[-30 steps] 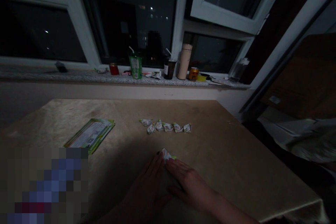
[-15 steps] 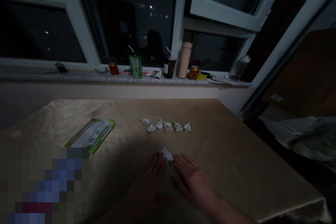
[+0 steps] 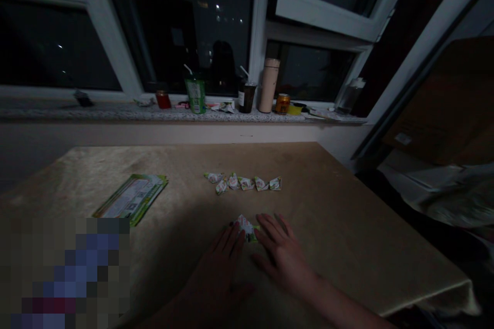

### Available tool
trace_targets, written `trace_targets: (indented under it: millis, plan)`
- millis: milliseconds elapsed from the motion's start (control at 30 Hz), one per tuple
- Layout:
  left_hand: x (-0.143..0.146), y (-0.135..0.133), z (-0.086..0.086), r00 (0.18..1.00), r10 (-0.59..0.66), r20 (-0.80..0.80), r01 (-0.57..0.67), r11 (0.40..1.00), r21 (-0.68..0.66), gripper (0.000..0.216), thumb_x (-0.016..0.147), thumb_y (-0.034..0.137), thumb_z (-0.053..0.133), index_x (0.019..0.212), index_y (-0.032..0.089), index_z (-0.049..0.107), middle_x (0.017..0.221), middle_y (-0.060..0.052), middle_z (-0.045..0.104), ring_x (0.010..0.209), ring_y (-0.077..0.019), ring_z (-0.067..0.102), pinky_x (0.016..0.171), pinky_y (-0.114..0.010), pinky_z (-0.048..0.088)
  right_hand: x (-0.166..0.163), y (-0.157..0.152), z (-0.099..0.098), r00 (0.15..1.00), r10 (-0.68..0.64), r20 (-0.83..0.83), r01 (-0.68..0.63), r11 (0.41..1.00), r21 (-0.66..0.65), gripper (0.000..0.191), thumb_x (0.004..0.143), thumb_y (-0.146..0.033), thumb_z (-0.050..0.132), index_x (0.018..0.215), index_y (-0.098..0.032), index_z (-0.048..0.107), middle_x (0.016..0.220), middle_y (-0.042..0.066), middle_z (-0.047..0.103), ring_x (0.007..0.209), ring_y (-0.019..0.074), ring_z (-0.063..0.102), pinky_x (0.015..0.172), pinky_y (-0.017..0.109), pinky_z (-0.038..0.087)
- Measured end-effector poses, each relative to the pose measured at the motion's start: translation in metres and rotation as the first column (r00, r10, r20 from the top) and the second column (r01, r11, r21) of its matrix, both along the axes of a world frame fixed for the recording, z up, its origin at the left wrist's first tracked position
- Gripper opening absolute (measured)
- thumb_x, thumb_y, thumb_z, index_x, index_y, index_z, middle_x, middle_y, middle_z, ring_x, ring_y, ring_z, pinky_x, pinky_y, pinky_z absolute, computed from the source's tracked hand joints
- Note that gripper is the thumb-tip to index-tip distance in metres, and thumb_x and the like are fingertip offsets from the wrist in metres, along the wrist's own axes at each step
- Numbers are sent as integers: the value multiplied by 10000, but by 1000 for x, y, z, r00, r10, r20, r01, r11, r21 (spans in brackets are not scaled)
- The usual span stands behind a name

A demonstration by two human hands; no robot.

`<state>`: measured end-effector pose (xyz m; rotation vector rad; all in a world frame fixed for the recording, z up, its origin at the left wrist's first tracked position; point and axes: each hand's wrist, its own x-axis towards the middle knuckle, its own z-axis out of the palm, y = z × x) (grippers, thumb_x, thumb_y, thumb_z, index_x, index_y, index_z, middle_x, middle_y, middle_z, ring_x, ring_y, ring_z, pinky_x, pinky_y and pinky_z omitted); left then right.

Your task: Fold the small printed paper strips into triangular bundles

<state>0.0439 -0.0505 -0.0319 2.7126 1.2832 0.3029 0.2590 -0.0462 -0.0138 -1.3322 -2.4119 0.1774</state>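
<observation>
A piece of folded printed paper (image 3: 246,224), white with green edges and a pointed top, lies on the table between my hands. My left hand (image 3: 219,259) rests flat with its fingertips on the paper's left part. At the right edge of the paper is my right hand (image 3: 284,251), palm down with fingers spread. Whether its fingertips touch the paper or the table is hard to tell in the dim light. Beyond my hands, several small folded paper pieces (image 3: 246,183) in the same white and green print stand in an uneven row.
A stack of flat green-and-white printed sheets (image 3: 133,196) lies to the left on the cloth-covered table (image 3: 332,205). On the windowsill (image 3: 127,113) stand a green cup (image 3: 196,95), a dark cup (image 3: 247,97), a pink bottle (image 3: 269,85) and small jars. A blurred patch covers the lower left.
My right hand has spread its fingers and moved slightly away from the paper, showing its green right edge. My left hand stays on the paper. The view has shifted a little.
</observation>
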Motion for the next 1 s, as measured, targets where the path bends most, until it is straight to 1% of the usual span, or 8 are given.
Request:
trace_targets:
  millis: [167, 300, 367, 467, 567, 667, 800, 1000]
  plan:
    - [0, 0, 0, 1000, -2, 0, 2, 1000, 14, 852, 798, 504, 594, 1460, 106, 234, 1518, -175, 182, 1369, -346, 224, 1075, -483, 311, 7, 2, -3, 1000, 0, 5, -1, 999, 34, 435, 872, -335, 551, 1296, -241, 521, 1442, 96, 400, 1330, 281, 349, 1097, 569, 226]
    - [0, 0, 1, 1000, 0, -6, 0, 1000, 21, 850, 799, 508, 597, 1457, 99, 247, 1513, -183, 194, 1363, -351, 240, 1074, -473, 315, 9, 2, -5, 1000, -14, -22, 16, 993, 118, 352, 895, -300, 522, 1237, -229, 568, 1386, 86, 477, 1291, 270, 404, 1083, 550, 275]
    - [-1, 1, 1, 1000, -10, 9, 10, 999, 34, 849, 805, 505, 591, 1463, 105, 234, 1513, -181, 195, 1363, -352, 241, 1070, -477, 320, 9, 3, -5, 999, -19, -31, 23, 991, 135, 370, 900, -295, 512, 1263, -225, 545, 1361, 91, 504, 1272, 268, 426, 1073, 549, 294]
    - [-2, 1, -2, 1000, -18, 19, 17, 999, 39, 834, 818, 510, 567, 1472, 133, 212, 1519, -167, 183, 1368, -351, 225, 1061, -494, 326, 8, 3, -5, 1000, -10, -23, 13, 993, 117, 448, 902, -308, 504, 1341, -227, 463, 1381, 93, 481, 1282, 264, 414, 1074, 546, 295]
    - [-2, 1, -4, 1000, -2, 13, 2, 999, 33, 858, 799, 511, 586, 1474, 142, 205, 1523, -161, 175, 1370, -352, 217, 1060, -500, 322, 6, 1, -3, 1000, -11, -10, 12, 996, 84, 397, 902, -341, 506, 1282, -229, 528, 1398, 78, 464, 1294, 268, 397, 1085, 543, 279]
    - [-1, 1, -5, 1000, -7, 6, 7, 999, 44, 825, 811, 521, 570, 1460, 124, 249, 1517, -166, 196, 1366, -351, 230, 1066, -489, 318, 4, 1, -1, 1000, -25, 2, 25, 997, 69, 354, 903, -356, 506, 1216, -208, 583, 1378, 79, 489, 1284, 273, 409, 1089, 543, 273]
    - [0, 2, -4, 1000, -12, 13, 11, 998, 57, 795, 822, 528, 559, 1451, 131, 280, 1512, -162, 220, 1361, -353, 245, 1058, -490, 330, -1, 4, -2, 1000, 19, 6, -20, 995, 94, 367, 887, -336, 530, 1211, -171, 585, 1326, 109, 537, 1269, 270, 430, 1106, 530, 262]
    - [0, 3, -3, 999, -13, 32, 11, 998, 67, 785, 837, 492, 555, 1471, 165, 228, 1523, -133, 199, 1361, -340, 253, 1054, -480, 338, -5, 6, -5, 998, 62, -11, -61, 992, 109, 382, 885, -317, 526, 1207, -120, 589, 1250, 132, 596, 1212, 253, 502, 1115, 479, 292]
